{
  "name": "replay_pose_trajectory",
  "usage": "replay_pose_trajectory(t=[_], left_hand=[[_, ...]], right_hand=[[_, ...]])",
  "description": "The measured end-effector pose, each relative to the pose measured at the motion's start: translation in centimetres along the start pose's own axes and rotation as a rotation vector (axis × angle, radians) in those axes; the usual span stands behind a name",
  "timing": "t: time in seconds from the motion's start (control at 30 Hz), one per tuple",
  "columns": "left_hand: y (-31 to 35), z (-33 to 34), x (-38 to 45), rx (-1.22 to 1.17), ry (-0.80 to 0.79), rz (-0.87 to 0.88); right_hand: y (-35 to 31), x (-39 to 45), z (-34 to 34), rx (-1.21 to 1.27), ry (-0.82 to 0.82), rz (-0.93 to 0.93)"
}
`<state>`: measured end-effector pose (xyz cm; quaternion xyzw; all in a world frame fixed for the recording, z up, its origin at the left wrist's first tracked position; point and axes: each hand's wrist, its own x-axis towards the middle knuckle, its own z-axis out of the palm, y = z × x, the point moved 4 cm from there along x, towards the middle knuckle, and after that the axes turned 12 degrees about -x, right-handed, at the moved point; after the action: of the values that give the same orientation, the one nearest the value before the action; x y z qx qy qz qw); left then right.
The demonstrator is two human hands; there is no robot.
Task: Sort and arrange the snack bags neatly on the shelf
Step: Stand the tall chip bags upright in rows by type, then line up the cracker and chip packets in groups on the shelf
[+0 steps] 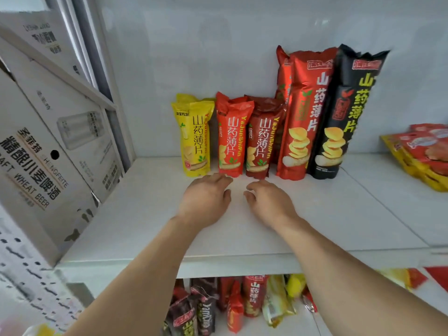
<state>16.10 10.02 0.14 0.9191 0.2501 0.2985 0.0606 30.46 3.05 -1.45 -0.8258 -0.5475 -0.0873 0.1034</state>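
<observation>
Snack bags stand in a row at the back of the shelf (150, 214), against the wall: a yellow bag (194, 139), two short red ones, then a tall red bag (303, 117) and a black bag (344, 112). They look light, puffy and slippery, best pinched at the sides. Left hand (206, 202) and right hand (269, 202) hover just before the row, fingers loosely curled, holding nothing. Bare shelf lies before the row; a beer carton (48, 154) crowds the left.

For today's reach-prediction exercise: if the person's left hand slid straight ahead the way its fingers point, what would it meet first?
Probably the small red bag: the left hand has its fingertips just before that bag's base, though depth is unclear.
</observation>
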Motion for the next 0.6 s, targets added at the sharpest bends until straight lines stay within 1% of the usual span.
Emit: replay_pose_trajectory(t=[0.1, 0.27, 0.43, 0.6], left_hand=[[5.0, 2.2, 1.1, 0.047, -0.015, 0.079], [14.5, 6.2, 3.5, 0.028, 0.014, 0.179], [22.7, 9.7, 5.9, -0.011, 0.061, 0.208], [28.7, 12.5, 8.3, -0.041, 0.051, 0.271]], right_hand=[[5.0, -2.5, -1.5, -0.107, 0.020, -0.017], [14.6, -6.7, -4.4, -0.208, 0.045, 0.005], [23.5, -10.0, -7.1, -0.231, 0.066, 0.057], [30.8, -11.6, -8.9, -0.182, 0.104, 0.144]])
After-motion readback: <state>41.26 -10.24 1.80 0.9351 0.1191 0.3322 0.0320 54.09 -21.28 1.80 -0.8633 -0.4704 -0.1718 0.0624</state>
